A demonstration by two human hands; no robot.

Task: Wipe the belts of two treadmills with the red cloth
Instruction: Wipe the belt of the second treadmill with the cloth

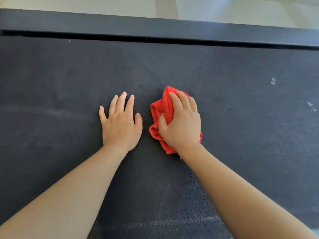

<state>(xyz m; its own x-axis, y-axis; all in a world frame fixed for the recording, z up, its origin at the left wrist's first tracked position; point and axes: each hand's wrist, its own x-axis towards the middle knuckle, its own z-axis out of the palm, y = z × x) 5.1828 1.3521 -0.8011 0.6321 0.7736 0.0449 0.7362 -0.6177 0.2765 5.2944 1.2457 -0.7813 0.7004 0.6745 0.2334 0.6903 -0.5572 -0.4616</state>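
Two bare hands rest on the dusty black treadmill belt (224, 75): left hand (120, 125) flat, fingers spread, empty; right hand (181, 125) gripping the crumpled red cloth (159, 107); pale floor (86, 4) beyond.

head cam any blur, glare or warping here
Head view: even daylight, no hard glare; the dark treadmill belt and its side rail bow from the wide lens; the red cloth under the right hand is sharp; the frame's far top is soft.
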